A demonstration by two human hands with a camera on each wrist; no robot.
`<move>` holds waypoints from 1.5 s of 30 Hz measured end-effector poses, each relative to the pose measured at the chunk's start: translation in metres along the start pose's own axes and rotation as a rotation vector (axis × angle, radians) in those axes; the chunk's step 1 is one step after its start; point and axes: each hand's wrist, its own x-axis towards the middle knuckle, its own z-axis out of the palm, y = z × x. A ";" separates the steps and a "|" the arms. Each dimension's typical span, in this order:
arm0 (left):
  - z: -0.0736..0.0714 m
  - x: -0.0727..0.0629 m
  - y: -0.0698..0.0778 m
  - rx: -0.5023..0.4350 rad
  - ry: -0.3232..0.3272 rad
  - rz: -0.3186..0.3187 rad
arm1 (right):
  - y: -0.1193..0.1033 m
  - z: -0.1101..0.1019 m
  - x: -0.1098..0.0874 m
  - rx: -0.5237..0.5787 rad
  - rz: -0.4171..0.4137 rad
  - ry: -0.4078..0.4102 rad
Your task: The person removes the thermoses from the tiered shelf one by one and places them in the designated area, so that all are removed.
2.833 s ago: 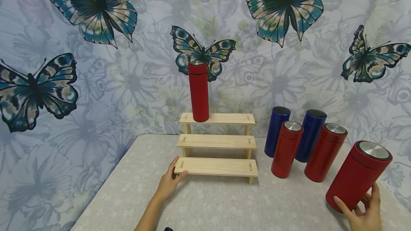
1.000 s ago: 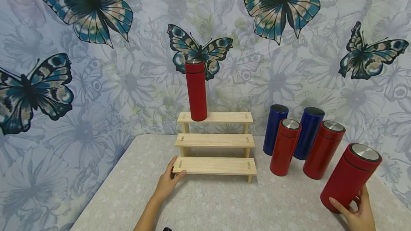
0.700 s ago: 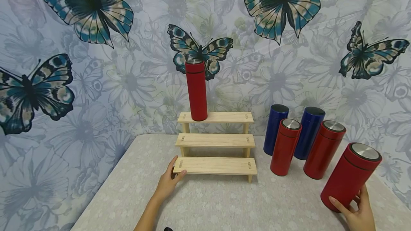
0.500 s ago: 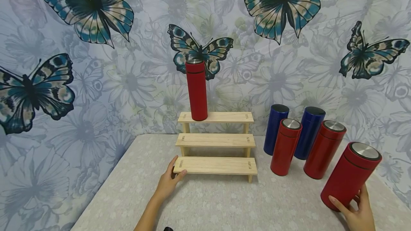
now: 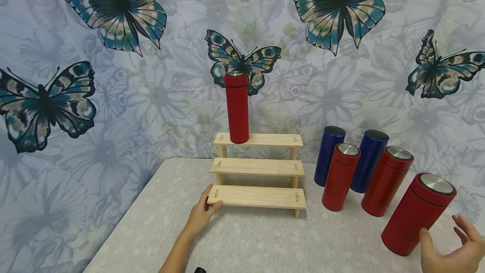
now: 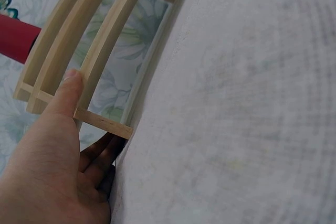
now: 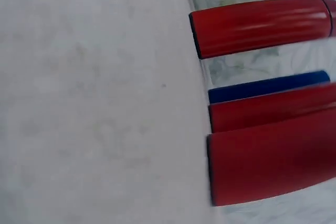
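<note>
At the left end of the lowest step of a three-tier wooden display stand [image 5: 257, 196], my left hand [image 5: 200, 216] grips the board, thumb on its front edge. In the left wrist view the thumb lies along the board and the fingers [image 6: 102, 161] reach round the step's leg. My right hand [image 5: 452, 243] is spread at the far right, beside the nearest red thermos bottle [image 5: 417, 216] with a steel lid. This bottle stands upright on the table. Another red thermos bottle [image 5: 237, 111] stands on the top step, left of centre.
Two more red thermos bottles [image 5: 341, 178] [image 5: 386, 182] stand right of the stand, with two blue ones [image 5: 329, 155] [image 5: 369, 159] behind them. A butterfly-print wall [image 5: 170, 108] closes off the back of the cloth-covered table [image 5: 284, 243]. A small black object [image 5: 200, 270] shows at the bottom edge.
My right hand has let go of the nearest red thermos bottle and moved right, away from it. The left hand keeps its grip on the stand. The head view has shifted slightly.
</note>
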 end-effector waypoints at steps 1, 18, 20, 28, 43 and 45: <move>-0.001 0.001 0.000 -0.001 -0.001 0.007 | -0.009 0.003 0.001 -0.003 -0.038 0.047; -0.012 0.005 0.000 0.064 0.018 -0.008 | -0.159 0.120 -0.032 0.554 -0.463 -0.277; -0.014 0.005 -0.001 0.068 0.026 -0.001 | -0.161 0.139 -0.041 0.564 -0.459 -0.351; -0.015 0.000 -0.004 0.051 0.020 0.016 | -0.152 0.230 -0.077 0.605 -0.371 -0.577; 0.003 -0.003 -0.002 0.055 -0.003 0.046 | -0.211 0.313 -0.095 0.643 -0.306 -0.669; 0.002 -0.003 0.000 0.062 0.000 0.055 | -0.216 0.322 -0.099 0.634 -0.301 -0.675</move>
